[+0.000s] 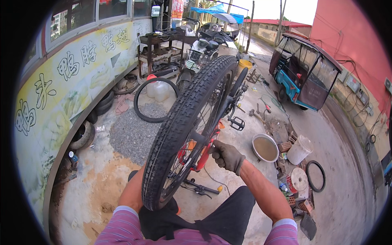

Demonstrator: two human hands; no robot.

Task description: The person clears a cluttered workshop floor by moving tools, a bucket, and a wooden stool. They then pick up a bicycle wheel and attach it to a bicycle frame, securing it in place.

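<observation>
A bicycle stands upside down before me, its knobby black tire (183, 118) rising high in the middle. Below the wheel, part of the red frame (203, 156) shows, and the handlebar (200, 188) lies low near the ground. My right hand (227, 157), in a dark work glove, is closed beside the red frame close to the wheel's hub. What its fingers grip, if anything, I cannot make out. My left forearm reaches up behind the tire, which hides the hand. A pedal (237, 123) sticks out on the right, beyond my right hand.
A loose tire (156, 119) lies left of the wheel by a plastic jug (162, 90). To the right are a basin of murky water (265, 148), a hammer (257, 115), a white bucket (301, 149) and bricks (305, 206). A blue three-wheeler (302, 73) stands farther off.
</observation>
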